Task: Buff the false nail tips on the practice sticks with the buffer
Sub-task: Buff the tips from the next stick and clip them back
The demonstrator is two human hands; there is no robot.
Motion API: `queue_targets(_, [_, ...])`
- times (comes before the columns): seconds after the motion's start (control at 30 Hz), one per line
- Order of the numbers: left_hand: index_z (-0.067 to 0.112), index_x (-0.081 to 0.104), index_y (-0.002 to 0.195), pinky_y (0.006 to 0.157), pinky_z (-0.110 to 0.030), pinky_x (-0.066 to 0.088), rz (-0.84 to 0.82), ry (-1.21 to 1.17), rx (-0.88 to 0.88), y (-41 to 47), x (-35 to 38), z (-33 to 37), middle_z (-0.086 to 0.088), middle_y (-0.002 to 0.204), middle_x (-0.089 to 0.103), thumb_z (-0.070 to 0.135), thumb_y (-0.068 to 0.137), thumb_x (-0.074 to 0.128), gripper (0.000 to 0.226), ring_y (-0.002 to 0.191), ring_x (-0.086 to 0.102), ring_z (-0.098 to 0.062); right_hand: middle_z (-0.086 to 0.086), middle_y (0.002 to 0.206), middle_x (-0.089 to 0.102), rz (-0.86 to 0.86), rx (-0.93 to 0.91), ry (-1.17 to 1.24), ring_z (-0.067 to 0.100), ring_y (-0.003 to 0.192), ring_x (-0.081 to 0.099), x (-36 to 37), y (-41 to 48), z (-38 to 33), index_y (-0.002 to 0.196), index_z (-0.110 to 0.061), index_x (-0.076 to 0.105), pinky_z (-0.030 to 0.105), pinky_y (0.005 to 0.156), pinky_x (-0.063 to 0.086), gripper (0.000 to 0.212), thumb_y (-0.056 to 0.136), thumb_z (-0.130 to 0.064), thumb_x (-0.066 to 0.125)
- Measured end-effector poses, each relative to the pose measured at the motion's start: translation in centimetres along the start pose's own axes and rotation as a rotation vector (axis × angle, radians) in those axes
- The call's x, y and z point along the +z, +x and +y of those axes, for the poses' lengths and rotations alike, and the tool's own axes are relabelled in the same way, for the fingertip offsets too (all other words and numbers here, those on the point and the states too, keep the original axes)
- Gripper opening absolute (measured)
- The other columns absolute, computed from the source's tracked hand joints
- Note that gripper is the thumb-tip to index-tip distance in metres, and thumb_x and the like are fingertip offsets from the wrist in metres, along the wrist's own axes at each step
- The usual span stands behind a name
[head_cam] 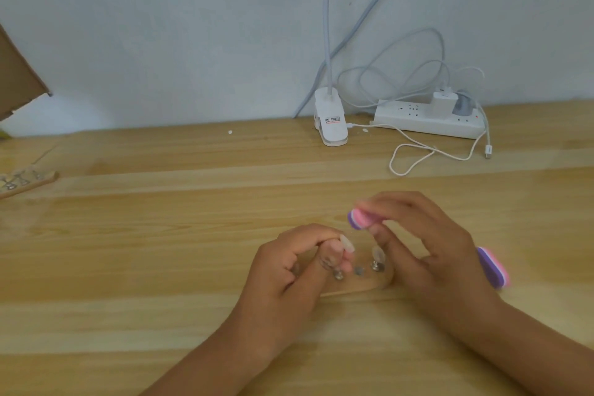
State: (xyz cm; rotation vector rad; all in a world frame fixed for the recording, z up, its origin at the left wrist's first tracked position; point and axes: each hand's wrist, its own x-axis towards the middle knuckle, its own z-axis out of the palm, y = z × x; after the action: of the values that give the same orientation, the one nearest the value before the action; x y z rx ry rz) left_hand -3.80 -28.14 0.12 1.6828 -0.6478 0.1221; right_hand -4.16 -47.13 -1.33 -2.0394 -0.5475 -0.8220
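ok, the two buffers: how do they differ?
The held buffer is off the table, pinched by the right hand, only its end showing. The spare buffer lies on the table beside that wrist, untouched, more of its length visible. Both have purple and pink layers.

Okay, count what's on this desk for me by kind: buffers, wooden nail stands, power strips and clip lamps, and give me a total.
Buffers: 2 (held buffer, spare buffer)
Wooden stands: 2 (near stand, far stand)
Power strip: 1
Clip lamp: 1
Total: 6
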Motion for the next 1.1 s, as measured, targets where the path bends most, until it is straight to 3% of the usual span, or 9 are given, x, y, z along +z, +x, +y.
queue_targets(0.13, [0.023, 0.073, 0.092, 0.076, -0.016, 0.047, 0.079, 0.033, -0.034, 0.1, -0.3, -0.1, 0.004, 0.089, 0.071, 0.032, 0.088, 0.061, 0.015, 0.087, 0.067, -0.012, -0.005, 0.114, 0.065, 0.026, 0.13, 0.071, 0.018, 0.104, 0.065, -0.1, 0.0, 0.2, 0.116, -0.015, 0.07, 0.036, 0.091, 0.052, 0.024, 0.094, -0.008, 0.064])
queue_targets(0.33, [0.025, 0.075, 0.086, 0.075, -0.018, 0.047, 0.128, 0.116, -0.029, 0.4, -0.3, -0.6, 0.008, 0.086, 0.068, 0.024, 0.082, 0.071, 0.006, 0.087, 0.066, -0.014, 0.0, 0.117, 0.062, -0.017, -0.075, 0.009, 0.006, 0.112, 0.06, 0.1, -0.4, -0.4, 0.121, -0.015, 0.065, 0.015, 0.096, 0.043, 0.027, 0.096, -0.01, 0.059])
queue_targets(0.47, [0.033, 0.076, 0.086, 0.069, -0.03, 0.051, 0.189, 0.127, -0.033, 0.4, -0.3, -0.5, 0.011, 0.082, 0.069, 0.04, 0.072, 0.075, 0.016, 0.083, 0.066, -0.017, 0.004, 0.117, 0.062, -0.088, -0.205, -0.069, 0.013, 0.11, 0.061, 0.6, -1.0, -0.1, 0.123, -0.011, 0.066, 0.021, 0.095, 0.047, 0.033, 0.092, -0.001, 0.058])
queue_targets(0.53, [0.034, 0.077, 0.085, 0.069, -0.033, 0.051, 0.193, 0.144, -0.04, 0.4, -0.3, -0.5, 0.012, 0.079, 0.069, 0.038, 0.071, 0.08, 0.015, 0.082, 0.065, -0.018, 0.006, 0.117, 0.062, -0.075, -0.184, -0.076, 0.015, 0.109, 0.062, 0.7, -1.0, 0.0, 0.122, -0.011, 0.067, 0.024, 0.094, 0.049, 0.036, 0.09, 0.006, 0.061])
queue_targets(0.67, [0.033, 0.078, 0.084, 0.067, -0.031, 0.052, 0.17, 0.157, -0.033, 0.3, -0.5, -0.4, 0.012, 0.08, 0.07, 0.036, 0.07, 0.07, 0.016, 0.085, 0.065, -0.019, 0.009, 0.116, 0.063, -0.123, -0.277, -0.076, 0.017, 0.108, 0.062, 1.0, -1.3, -0.3, 0.122, -0.009, 0.067, 0.023, 0.094, 0.047, 0.035, 0.092, 0.005, 0.057])
queue_targets(0.83, [0.024, 0.08, 0.079, 0.068, -0.027, 0.051, 0.169, 0.172, -0.04, 0.2, -0.5, -0.6, 0.009, 0.08, 0.07, 0.014, 0.075, 0.08, 0.011, 0.083, 0.065, -0.019, 0.008, 0.116, 0.064, -0.081, -0.193, -0.096, 0.013, 0.109, 0.062, 0.6, -1.0, -0.3, 0.119, -0.007, 0.07, 0.021, 0.094, 0.048, 0.033, 0.091, 0.005, 0.059])
queue_targets(0.93, [0.027, 0.078, 0.082, 0.069, -0.029, 0.05, 0.148, 0.204, 0.005, 0.3, -0.5, -0.5, 0.012, 0.08, 0.07, 0.033, 0.074, 0.074, 0.01, 0.083, 0.064, -0.017, 0.008, 0.117, 0.065, -0.123, -0.251, -0.088, 0.016, 0.109, 0.063, 0.8, -1.1, -0.6, 0.121, -0.008, 0.067, 0.022, 0.094, 0.049, 0.034, 0.092, 0.002, 0.055])
queue_targets(1.03, [0.028, 0.078, 0.083, 0.072, -0.032, 0.051, 0.177, 0.188, -0.017, 0.4, -0.4, -0.6, 0.011, 0.081, 0.07, 0.026, 0.073, 0.076, 0.011, 0.084, 0.066, -0.018, 0.006, 0.113, 0.065, -0.065, -0.165, -0.094, 0.014, 0.107, 0.062, 0.5, -0.7, -0.3, 0.118, -0.004, 0.071, 0.02, 0.095, 0.048, 0.03, 0.092, -0.002, 0.055])
queue_targets(1.1, [0.029, 0.077, 0.086, 0.072, -0.032, 0.051, 0.166, 0.195, 0.001, 0.4, -0.4, -0.5, 0.012, 0.082, 0.069, 0.031, 0.074, 0.074, 0.012, 0.084, 0.065, -0.017, 0.007, 0.114, 0.065, -0.066, -0.183, -0.078, 0.014, 0.107, 0.063, 0.7, -0.9, -0.7, 0.118, -0.005, 0.07, 0.022, 0.093, 0.049, 0.03, 0.092, -0.001, 0.056])
